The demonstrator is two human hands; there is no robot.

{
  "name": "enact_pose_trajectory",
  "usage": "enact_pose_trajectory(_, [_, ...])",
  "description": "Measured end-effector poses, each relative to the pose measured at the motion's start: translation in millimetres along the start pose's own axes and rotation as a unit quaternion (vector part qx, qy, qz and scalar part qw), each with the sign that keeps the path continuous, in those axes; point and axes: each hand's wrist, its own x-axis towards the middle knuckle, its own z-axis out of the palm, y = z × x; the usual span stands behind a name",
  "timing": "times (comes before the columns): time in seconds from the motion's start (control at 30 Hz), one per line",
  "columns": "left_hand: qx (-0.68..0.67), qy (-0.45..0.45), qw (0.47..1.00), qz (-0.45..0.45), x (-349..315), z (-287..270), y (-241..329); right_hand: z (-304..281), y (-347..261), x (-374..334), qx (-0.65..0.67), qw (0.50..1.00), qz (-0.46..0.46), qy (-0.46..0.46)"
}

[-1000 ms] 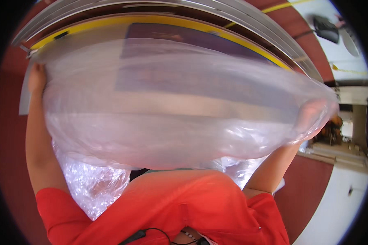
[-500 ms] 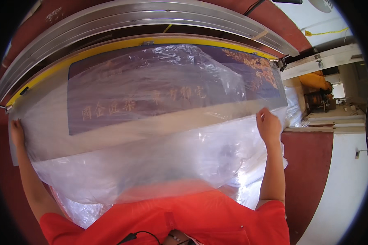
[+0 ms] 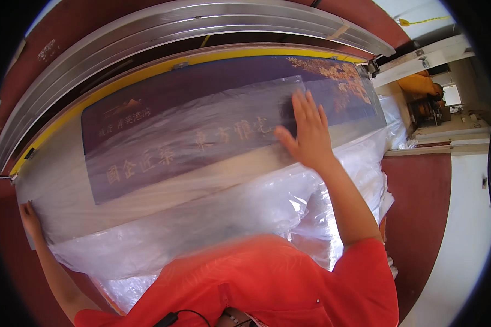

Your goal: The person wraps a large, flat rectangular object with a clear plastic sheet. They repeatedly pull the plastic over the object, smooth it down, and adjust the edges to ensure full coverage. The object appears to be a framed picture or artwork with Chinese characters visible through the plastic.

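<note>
A long panel with a dark purple printed sheet [image 3: 120, 101], gold lettering and an orange tree picture, lies in front of me. Clear plastic film [image 3: 223, 114] covers much of the print and drapes over the panel's near edge towards my red shirt. My right hand [image 3: 311, 131] rests with its fingers stretched on the film, right of the panel's middle. At the panel's left end, my left hand [image 3: 31, 218] has its fingers closed on the film's edge; its fingertips are partly hidden.
A yellow strip [image 3: 136, 79] runs along the panel's far side, with a ribbed metal rail [image 3: 202, 20] beyond it. More crumpled plastic [image 3: 333, 201] hangs at the near right. On the right, a doorway shows a yellow-orange object [image 3: 417, 86]; a white door frame [image 3: 447, 57] stands beside it.
My right hand has moved left and away from me, from a pinch near the right end to a spread palm on the film. The film's far edge now lies lower and flatter over the print.
</note>
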Motion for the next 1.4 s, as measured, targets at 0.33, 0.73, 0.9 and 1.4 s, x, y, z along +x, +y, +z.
enact_pose_trajectory(0.33, [-0.026,0.0,0.999,-0.041,-25,-18,-17,4,20,5,-0.099,0.989,0.043,0.099])
enact_pose_trajectory(0.73, [-0.345,-0.018,0.917,-0.201,-12,-91,-37,15,58,43,-0.083,0.959,-0.053,0.264])
enact_pose_trajectory(0.9, [-0.09,0.065,0.987,-0.115,46,-46,-65,9,84,51,0.453,0.859,0.178,0.161])
enact_pose_trajectory(1.4, [-0.001,-0.045,0.965,-0.257,158,103,43,55,150,143,0.226,0.868,0.37,0.244])
